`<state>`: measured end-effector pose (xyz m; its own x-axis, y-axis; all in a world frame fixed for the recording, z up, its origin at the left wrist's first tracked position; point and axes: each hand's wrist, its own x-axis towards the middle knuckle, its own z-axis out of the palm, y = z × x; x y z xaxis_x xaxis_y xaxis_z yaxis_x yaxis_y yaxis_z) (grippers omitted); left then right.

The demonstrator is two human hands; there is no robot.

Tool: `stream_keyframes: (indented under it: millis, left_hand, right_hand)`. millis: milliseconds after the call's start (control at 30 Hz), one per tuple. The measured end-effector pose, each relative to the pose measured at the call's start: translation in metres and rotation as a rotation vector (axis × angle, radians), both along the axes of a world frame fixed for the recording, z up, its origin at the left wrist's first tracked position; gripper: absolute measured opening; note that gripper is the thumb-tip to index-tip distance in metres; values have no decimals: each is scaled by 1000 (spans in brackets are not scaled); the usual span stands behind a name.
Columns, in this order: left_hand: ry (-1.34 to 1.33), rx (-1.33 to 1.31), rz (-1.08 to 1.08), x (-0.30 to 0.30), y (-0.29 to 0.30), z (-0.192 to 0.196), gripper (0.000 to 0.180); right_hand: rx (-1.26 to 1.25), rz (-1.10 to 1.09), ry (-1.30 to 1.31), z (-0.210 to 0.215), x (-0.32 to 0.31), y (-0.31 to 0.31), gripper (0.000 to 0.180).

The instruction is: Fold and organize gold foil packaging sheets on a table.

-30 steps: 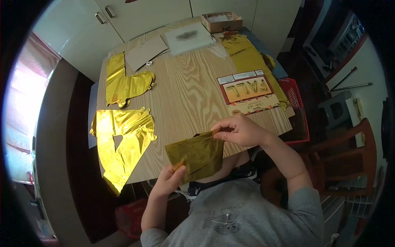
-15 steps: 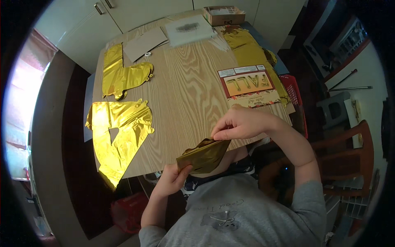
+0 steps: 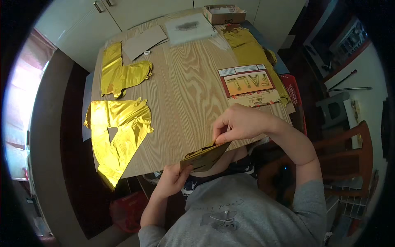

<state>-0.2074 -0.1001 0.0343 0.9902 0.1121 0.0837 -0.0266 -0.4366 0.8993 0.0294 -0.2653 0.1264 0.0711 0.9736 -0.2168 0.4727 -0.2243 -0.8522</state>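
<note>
A folded gold foil balloon (image 3: pixel 205 158) is held over the table's near edge, tilted so that its upper edge shows several loose layers. My left hand (image 3: pixel 173 178) pinches its left corner, thumb in front. At its upper right edge, my right hand (image 3: pixel 238 125) grips the foil between thumb and bent fingers; the fingertips are partly hidden. On the left of the table lie two flat gold foil letter balloons: an L-shaped one (image 3: pixel 112 74) farther off and an A-shaped one (image 3: pixel 119 142) nearer me.
The wooden table (image 3: pixel 185 82) also bears a printed card (image 3: pixel 249 84) and more gold foil (image 3: pixel 245 47) on the right. Grey cardboard (image 3: pixel 144 43), a white roll (image 3: pixel 147 52), a whitish sheet (image 3: pixel 189 31) and a small box (image 3: pixel 224 15) lie toward the back. A wooden chair (image 3: pixel 364 160) stands at right.
The folded foil has tipped, so its front face looks narrower and more of its upper edge shows. My right hand has shifted slightly; both hands keep their hold.
</note>
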Motion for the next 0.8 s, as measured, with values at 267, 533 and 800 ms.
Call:
stream_keyframes:
  millis: [267, 533, 800]
  left_hand:
    - [10, -37, 19, 1, -3, 6, 9]
    - [45, -36, 14, 1, -3, 10, 9]
    - [36, -33, 4, 2, -4, 8, 10]
  right_hand:
    - [-15, -31, 165, 5, -3, 3, 16]
    - [-45, 16, 89, 9, -2, 6, 17]
    - [13, 10, 39, 6, -6, 8, 20]
